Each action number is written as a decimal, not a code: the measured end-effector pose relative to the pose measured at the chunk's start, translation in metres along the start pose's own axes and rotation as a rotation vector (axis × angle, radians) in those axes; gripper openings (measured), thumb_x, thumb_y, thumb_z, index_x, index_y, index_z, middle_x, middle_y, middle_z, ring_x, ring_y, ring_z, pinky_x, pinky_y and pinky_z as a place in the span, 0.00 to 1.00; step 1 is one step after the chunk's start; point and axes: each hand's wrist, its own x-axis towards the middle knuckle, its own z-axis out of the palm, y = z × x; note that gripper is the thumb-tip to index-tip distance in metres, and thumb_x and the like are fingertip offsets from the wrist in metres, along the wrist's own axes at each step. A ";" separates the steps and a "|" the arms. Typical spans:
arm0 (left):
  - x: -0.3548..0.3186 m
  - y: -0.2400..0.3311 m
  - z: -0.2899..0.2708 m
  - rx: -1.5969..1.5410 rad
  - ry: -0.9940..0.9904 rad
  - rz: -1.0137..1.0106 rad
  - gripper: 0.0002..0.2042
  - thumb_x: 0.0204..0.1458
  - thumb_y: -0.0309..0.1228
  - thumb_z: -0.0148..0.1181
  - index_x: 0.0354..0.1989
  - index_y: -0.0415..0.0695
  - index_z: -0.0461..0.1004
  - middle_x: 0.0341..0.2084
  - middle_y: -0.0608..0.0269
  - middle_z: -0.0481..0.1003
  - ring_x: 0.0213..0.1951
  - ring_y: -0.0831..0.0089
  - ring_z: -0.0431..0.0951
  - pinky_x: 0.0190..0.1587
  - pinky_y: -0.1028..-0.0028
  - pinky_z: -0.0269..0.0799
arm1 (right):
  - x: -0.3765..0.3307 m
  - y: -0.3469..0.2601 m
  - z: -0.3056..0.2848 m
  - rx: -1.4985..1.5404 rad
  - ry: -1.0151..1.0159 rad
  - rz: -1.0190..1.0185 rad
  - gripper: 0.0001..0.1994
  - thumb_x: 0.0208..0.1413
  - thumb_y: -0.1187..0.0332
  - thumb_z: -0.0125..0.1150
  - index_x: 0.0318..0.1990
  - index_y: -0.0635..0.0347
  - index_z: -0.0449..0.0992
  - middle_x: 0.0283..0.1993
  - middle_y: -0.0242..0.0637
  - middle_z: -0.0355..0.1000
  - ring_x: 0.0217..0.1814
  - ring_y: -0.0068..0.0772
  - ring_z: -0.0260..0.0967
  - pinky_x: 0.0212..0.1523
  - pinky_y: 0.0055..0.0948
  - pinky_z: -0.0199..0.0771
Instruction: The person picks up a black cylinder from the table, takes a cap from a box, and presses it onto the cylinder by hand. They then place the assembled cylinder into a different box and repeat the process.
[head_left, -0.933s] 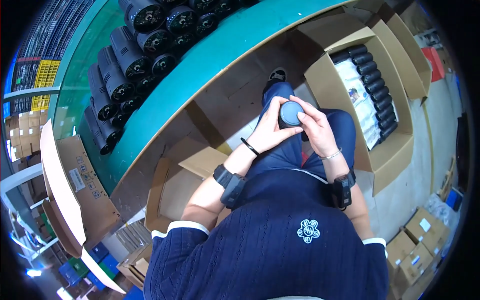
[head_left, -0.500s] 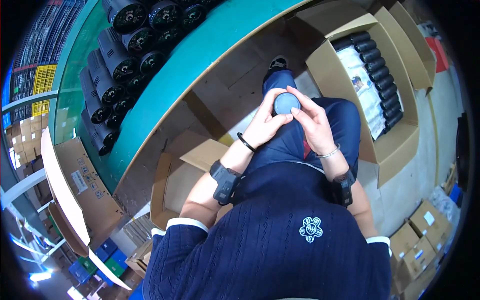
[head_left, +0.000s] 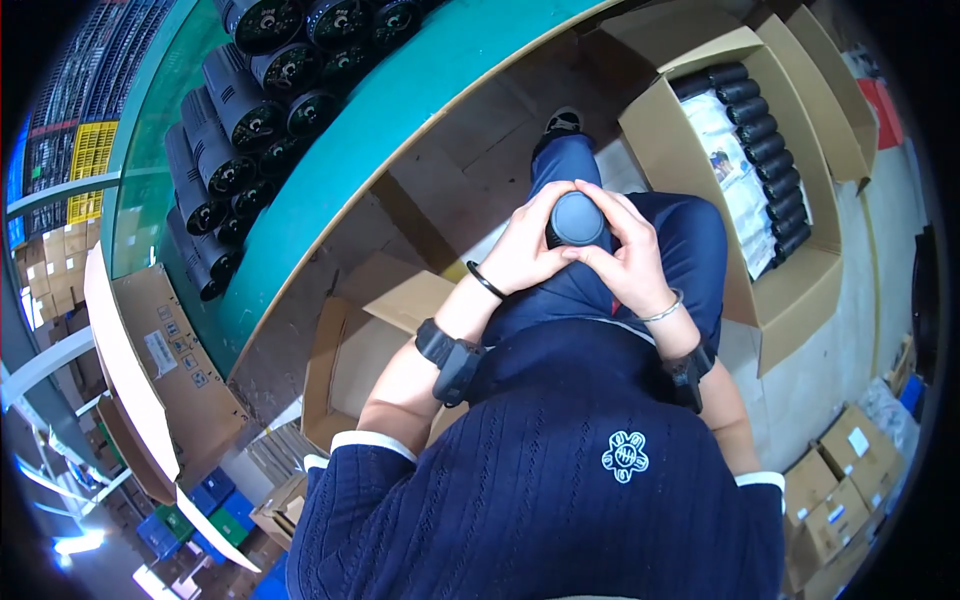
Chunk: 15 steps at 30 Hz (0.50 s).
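Observation:
Between my two hands, above my lap, is a dark cylinder [head_left: 577, 218] with a smooth round end facing up. My left hand [head_left: 528, 240] wraps its left side, fingers curled round the far edge. My right hand [head_left: 634, 246] closes on the right side, and both thumbs meet at the near rim. The lower part of the cylinder is mostly hidden by my hands. On the green table at the left, several black cylindrical housings [head_left: 240, 105] lie stacked on their sides, their ends showing inner parts.
An open cardboard box [head_left: 800, 310] at the right holds a row of black cylinders [head_left: 768, 155] beside white wrapping [head_left: 720, 150]. The curved edge of the green table [head_left: 400, 125] runs along my left. Below it stands another open carton [head_left: 345, 350]. More cartons [head_left: 850, 440] sit at the lower right.
The cylinder has shifted slightly toward me and tilted, so more of its dark side shows. My right thumb has moved from its top to the near rim.

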 end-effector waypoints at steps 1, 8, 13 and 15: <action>0.002 -0.002 0.000 0.007 -0.003 0.006 0.35 0.42 0.40 0.70 0.57 0.41 0.60 0.49 0.50 0.71 0.53 0.56 0.73 0.56 0.65 0.67 | -0.001 0.002 0.002 0.000 -0.003 -0.002 0.31 0.44 0.76 0.69 0.60 0.64 0.67 0.56 0.41 0.66 0.59 0.35 0.67 0.58 0.29 0.69; 0.007 -0.002 -0.010 -0.125 -0.095 -0.153 0.32 0.44 0.33 0.68 0.58 0.43 0.61 0.53 0.54 0.69 0.57 0.61 0.69 0.60 0.65 0.63 | 0.003 -0.003 0.000 0.156 0.001 0.077 0.32 0.46 0.77 0.68 0.62 0.63 0.66 0.59 0.41 0.63 0.60 0.33 0.65 0.59 0.30 0.70; 0.010 -0.011 -0.004 -0.146 -0.084 -0.003 0.33 0.44 0.32 0.67 0.60 0.44 0.59 0.55 0.52 0.66 0.59 0.60 0.66 0.62 0.64 0.61 | 0.006 -0.001 -0.019 0.134 -0.036 0.078 0.31 0.47 0.78 0.66 0.62 0.63 0.65 0.59 0.39 0.61 0.63 0.33 0.62 0.58 0.31 0.71; 0.014 -0.008 0.004 -0.124 -0.086 -0.014 0.32 0.44 0.35 0.67 0.58 0.43 0.60 0.55 0.47 0.65 0.58 0.54 0.66 0.60 0.62 0.63 | 0.010 -0.001 -0.032 0.243 -0.111 0.183 0.30 0.48 0.78 0.64 0.62 0.64 0.65 0.58 0.38 0.61 0.59 0.30 0.63 0.57 0.30 0.72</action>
